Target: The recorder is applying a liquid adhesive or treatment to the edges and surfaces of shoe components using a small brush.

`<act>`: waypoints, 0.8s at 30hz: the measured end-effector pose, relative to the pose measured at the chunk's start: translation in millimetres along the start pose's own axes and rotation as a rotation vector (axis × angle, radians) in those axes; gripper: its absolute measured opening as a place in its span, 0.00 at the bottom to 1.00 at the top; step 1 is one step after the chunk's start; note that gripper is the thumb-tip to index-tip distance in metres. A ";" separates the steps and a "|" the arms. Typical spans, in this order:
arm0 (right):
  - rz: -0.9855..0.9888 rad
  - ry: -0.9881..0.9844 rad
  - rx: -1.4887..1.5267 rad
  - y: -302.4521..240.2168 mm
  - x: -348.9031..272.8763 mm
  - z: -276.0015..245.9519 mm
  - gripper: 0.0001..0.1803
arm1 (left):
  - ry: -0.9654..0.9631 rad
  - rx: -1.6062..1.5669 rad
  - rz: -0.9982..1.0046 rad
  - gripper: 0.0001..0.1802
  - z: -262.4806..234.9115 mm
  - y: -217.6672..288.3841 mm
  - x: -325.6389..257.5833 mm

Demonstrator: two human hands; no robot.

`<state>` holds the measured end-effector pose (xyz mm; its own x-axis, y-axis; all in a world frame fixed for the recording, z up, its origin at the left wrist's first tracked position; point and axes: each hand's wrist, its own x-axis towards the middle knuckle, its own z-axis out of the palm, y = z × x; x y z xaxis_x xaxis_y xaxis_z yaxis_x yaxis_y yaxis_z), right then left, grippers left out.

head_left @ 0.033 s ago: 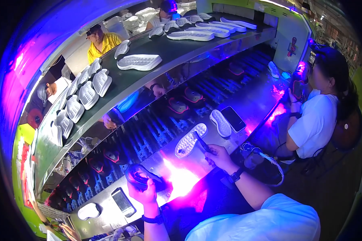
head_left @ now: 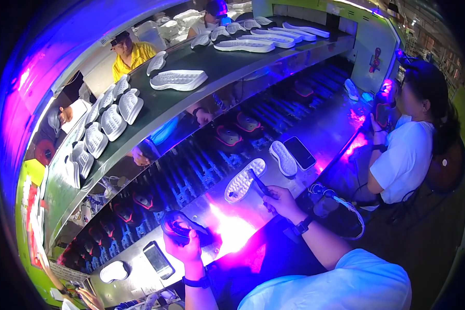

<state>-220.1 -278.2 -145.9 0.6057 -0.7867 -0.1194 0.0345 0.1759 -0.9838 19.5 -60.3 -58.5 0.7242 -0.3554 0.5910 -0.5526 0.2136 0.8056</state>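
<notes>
Left hand (head_left: 187,251): grips dark shoe (head_left: 179,235) | Right hand (head_left: 282,202): holds slim tool (head_left: 259,183) | Dimpled white sole (head_left: 241,182): metal surface (head_left: 136,260), far edge

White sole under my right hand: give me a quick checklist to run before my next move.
1. Sole pocketed side up: ok, its pattern of hollows faces upward.
2. Sole free of dark marks: not ok, a dark patch shows at its near end.
3. Dark tool secure in the right hand: ok, the fingers are closed around its handle.
4. Tool tip touching the sole: cannot tell, the tip only overlaps it in this view.
5. Dark shoe upper supported: ok, the left hand holds it.
6. Sole apart from the phone near the left wrist: ok, there is a clear gap.
</notes>
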 end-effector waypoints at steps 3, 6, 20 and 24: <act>0.000 -0.007 -0.022 -1.0 0.5 -2.5 0.16 | 0.001 0.051 0.002 0.41 -0.2 -0.9 -2.5; 0.008 -0.014 -0.049 -1.9 2.1 -5.4 0.16 | 0.016 0.034 -0.012 0.42 6.5 5.3 -1.0; 0.032 -0.013 -0.036 -8.4 7.4 -12.8 0.18 | 0.018 0.037 -0.035 0.42 15.1 5.3 -2.3; -0.005 -0.019 -0.013 -1.0 11.4 -24.8 0.19 | -0.036 -0.017 0.030 0.39 30.4 9.2 1.0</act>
<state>-233.0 -302.0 -149.6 0.6203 -0.7764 -0.1117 0.0273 0.1637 -0.9861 2.6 -86.4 -51.8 0.6917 -0.3808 0.6136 -0.5668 0.2403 0.7881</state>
